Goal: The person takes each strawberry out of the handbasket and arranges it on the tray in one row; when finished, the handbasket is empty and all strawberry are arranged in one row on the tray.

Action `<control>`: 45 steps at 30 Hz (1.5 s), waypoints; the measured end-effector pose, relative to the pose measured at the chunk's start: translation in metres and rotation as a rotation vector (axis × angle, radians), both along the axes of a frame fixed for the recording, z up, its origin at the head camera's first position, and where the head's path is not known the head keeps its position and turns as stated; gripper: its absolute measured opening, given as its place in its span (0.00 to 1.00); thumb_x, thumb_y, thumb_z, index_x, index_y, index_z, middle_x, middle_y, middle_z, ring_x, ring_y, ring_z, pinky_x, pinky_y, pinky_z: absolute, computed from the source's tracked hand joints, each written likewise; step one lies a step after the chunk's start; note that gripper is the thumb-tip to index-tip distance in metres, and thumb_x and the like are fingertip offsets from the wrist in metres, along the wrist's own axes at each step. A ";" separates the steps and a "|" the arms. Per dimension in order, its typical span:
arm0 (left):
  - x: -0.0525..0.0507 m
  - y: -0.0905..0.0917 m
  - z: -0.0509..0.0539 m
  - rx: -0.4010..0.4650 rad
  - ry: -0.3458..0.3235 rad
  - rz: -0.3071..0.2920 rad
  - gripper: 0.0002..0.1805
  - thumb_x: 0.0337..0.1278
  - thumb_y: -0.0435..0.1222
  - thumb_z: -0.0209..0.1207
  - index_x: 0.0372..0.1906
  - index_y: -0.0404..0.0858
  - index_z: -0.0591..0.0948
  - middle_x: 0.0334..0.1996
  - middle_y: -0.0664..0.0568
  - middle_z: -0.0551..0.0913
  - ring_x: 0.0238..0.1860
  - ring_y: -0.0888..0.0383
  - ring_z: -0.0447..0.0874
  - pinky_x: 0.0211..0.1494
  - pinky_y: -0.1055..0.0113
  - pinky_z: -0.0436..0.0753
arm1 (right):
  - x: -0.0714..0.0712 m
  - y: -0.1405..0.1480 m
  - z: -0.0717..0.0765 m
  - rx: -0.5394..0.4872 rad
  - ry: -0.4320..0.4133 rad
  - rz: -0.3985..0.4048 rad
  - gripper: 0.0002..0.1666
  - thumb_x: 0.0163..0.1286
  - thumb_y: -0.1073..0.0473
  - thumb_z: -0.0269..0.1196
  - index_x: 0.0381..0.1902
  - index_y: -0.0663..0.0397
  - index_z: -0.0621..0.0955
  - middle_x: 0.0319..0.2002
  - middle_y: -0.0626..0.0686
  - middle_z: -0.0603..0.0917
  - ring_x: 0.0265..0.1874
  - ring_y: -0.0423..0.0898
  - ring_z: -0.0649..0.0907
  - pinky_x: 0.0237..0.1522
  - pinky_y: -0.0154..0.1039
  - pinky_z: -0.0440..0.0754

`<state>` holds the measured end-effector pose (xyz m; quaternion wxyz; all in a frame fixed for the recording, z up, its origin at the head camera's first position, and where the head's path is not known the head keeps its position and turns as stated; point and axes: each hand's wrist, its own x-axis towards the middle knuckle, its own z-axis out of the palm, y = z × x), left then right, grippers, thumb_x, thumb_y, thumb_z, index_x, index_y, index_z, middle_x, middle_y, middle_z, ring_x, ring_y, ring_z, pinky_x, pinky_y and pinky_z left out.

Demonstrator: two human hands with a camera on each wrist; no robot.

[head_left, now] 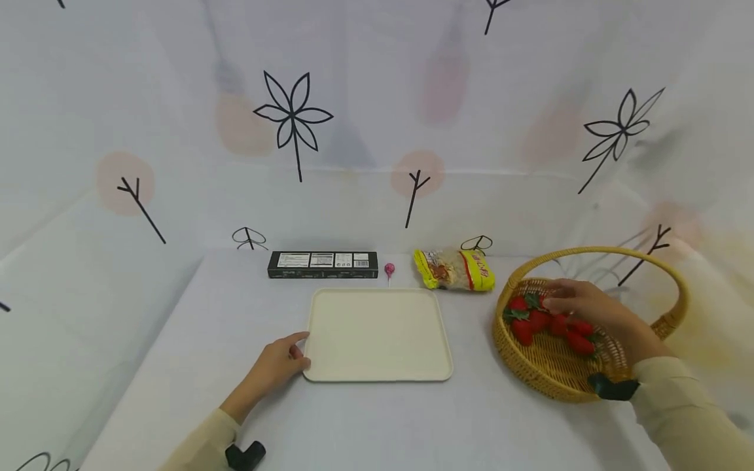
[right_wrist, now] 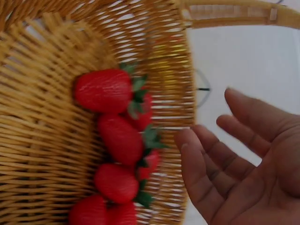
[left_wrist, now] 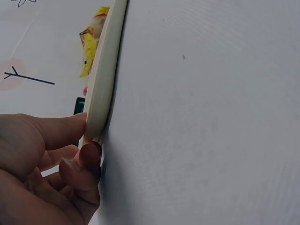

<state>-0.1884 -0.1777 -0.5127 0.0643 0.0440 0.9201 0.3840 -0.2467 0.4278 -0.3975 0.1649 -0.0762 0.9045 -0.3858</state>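
Note:
A cream rectangular tray [head_left: 379,335] lies flat on the white table. My left hand [head_left: 278,362] grips its near left corner, fingers bent against the rim; in the left wrist view the fingertips meet the tray's edge [left_wrist: 101,89]. My right hand [head_left: 583,304] hangs over the wicker basket [head_left: 538,376] at the right, fingers loosely bent and holding nothing. Inside the basket lie several red strawberries [head_left: 557,325] with green leaves. The right wrist view shows those strawberries [right_wrist: 119,138] beside my right hand [right_wrist: 248,159], apart from its fingers.
Behind the tray lie a long black box [head_left: 323,265] with white labels, a pink lollipop [head_left: 389,269] and a yellow, partly clear food packet [head_left: 455,270]. The basket's tall handle [head_left: 612,250] arches over it. A white patterned cloth [head_left: 353,131] hangs at the back.

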 end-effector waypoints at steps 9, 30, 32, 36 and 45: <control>0.000 0.002 0.002 0.011 -0.016 -0.005 0.32 0.54 0.30 0.70 0.67 0.33 0.77 0.28 0.55 0.78 0.28 0.59 0.72 0.29 0.69 0.73 | -0.015 0.001 -0.027 -0.024 -0.153 -0.017 0.44 0.74 0.54 0.64 0.76 0.71 0.59 0.66 0.76 0.69 0.55 0.57 0.81 0.50 0.51 0.87; 0.000 0.003 0.001 0.008 -0.001 0.024 0.32 0.52 0.30 0.71 0.65 0.33 0.78 0.27 0.56 0.77 0.28 0.59 0.72 0.30 0.69 0.72 | -0.027 -0.015 -0.049 -0.016 -0.198 0.200 0.33 0.69 0.62 0.67 0.67 0.72 0.70 0.54 0.66 0.79 0.35 0.48 0.80 0.33 0.44 0.85; 0.000 0.003 0.002 0.013 -0.015 0.033 0.32 0.52 0.30 0.71 0.66 0.34 0.78 0.27 0.56 0.77 0.28 0.59 0.72 0.30 0.69 0.72 | -0.029 -0.017 -0.050 -0.006 -0.199 0.214 0.33 0.69 0.63 0.67 0.66 0.72 0.71 0.54 0.66 0.79 0.38 0.49 0.80 0.34 0.44 0.85; 0.001 0.003 0.002 0.019 -0.022 0.033 0.32 0.53 0.31 0.71 0.66 0.34 0.78 0.28 0.55 0.78 0.28 0.59 0.72 0.29 0.68 0.72 | -0.031 -0.018 -0.052 0.035 -0.194 0.229 0.30 0.67 0.63 0.68 0.63 0.71 0.74 0.55 0.66 0.80 0.43 0.51 0.81 0.37 0.46 0.85; 0.000 0.002 -0.001 0.020 -0.018 0.038 0.33 0.52 0.31 0.72 0.66 0.34 0.78 0.28 0.55 0.78 0.28 0.59 0.72 0.30 0.68 0.72 | -0.032 -0.024 -0.052 0.045 -0.226 0.275 0.25 0.66 0.65 0.68 0.59 0.67 0.78 0.54 0.62 0.80 0.38 0.50 0.78 0.32 0.43 0.82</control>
